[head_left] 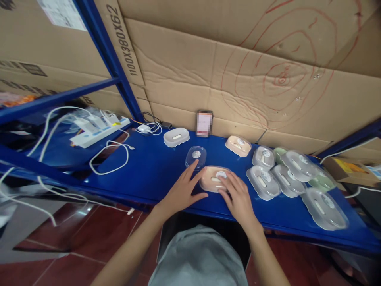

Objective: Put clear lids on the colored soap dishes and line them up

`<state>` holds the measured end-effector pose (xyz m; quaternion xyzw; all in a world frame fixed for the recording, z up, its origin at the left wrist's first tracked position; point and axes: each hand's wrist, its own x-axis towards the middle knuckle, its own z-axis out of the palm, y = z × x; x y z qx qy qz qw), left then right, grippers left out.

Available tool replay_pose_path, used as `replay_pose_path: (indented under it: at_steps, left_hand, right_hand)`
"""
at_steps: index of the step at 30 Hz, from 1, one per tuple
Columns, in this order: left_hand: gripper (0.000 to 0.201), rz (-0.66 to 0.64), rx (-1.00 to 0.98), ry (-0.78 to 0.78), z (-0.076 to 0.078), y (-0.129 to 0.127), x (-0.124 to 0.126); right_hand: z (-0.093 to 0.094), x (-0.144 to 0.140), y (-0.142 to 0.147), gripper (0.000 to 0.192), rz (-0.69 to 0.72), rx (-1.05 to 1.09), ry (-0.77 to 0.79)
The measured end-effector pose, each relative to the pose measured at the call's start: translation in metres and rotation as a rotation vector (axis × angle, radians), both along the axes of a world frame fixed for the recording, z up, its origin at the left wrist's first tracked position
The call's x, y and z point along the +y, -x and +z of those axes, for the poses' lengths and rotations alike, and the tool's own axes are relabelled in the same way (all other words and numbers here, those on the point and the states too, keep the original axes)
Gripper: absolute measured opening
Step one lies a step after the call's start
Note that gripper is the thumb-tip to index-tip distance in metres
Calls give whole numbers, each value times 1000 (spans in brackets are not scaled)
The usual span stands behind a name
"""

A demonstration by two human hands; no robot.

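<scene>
A peach-coloured oval container [210, 183] with a clear lid, a round label and a pale strip on top lies near the front edge of the blue shelf. My left hand [184, 188] is at its left end, fingers spread, thumb by the near side. One of its fingertips overlaps the near edge of a small clear lid [195, 155] with a round label; contact is unclear. Over the container's right end lies my right hand [238, 194], fingers stretched out across the lid and thumb at the near edge.
Several grey and green lidded containers [263, 182] cluster at the right, some stacked. Behind stand a grey oval dish [176, 137], a phone [204, 124] and another peach container [238, 145]. A power strip [99, 133] and white cables [108, 159] lie left. Cardboard [184, 79] backs the shelf.
</scene>
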<state>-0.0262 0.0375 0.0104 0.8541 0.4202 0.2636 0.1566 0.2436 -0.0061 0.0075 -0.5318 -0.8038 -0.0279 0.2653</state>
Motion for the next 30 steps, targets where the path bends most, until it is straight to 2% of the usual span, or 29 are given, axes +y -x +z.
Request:
replay_pose_path:
  at_steps: [2,4,6,8,10,12,14,16,18,21,25,28,30]
  left_hand:
    - [78,79,77,-80,3,0,8]
    - [60,142,123,-103,5,4,15]
    - [45,129,108,-81,8,10,22]
    - [41,107,66,-80,13,20,31]
    - [41,176,83,-119,19,31,49]
    - [47,299,183,-143,27,42,77]
    - [54,370,227,-119,34,52,109]
    - [54,412,265,-76,38,62,136]
    - [46,410,299,-28,40,68,149]
    - [36,305,327,26,40,71,135]
    - [30,126,303,39,38,62,80]
    - [31,74,189,16,36,53,50]
    - [33,90,114,-26,33,51,44]
  right_hand:
    - [2,13,-5,47,-149,-42,-60]
    - [7,24,-6,55,-218,-70,-89]
    - [12,29,-1,64,-152,-90,-75]
    - [15,28,11,67,-4,-116,-32]
    - [14,22,27,64,146,-153,23]
    - [10,14,41,58,246,-173,64]
    - [5,7,50,52,278,-156,84]
    - [1,2,51,48,252,-117,90]
    - [-1,0,48,46,200,-86,86]
    - [-3,-1,43,45,114,-74,65]
    - [-7,-1,40,46,26,-68,68]
    - [-10,0,39,46,-36,-46,66]
    - [-10,1,38,47,-65,-39,59]
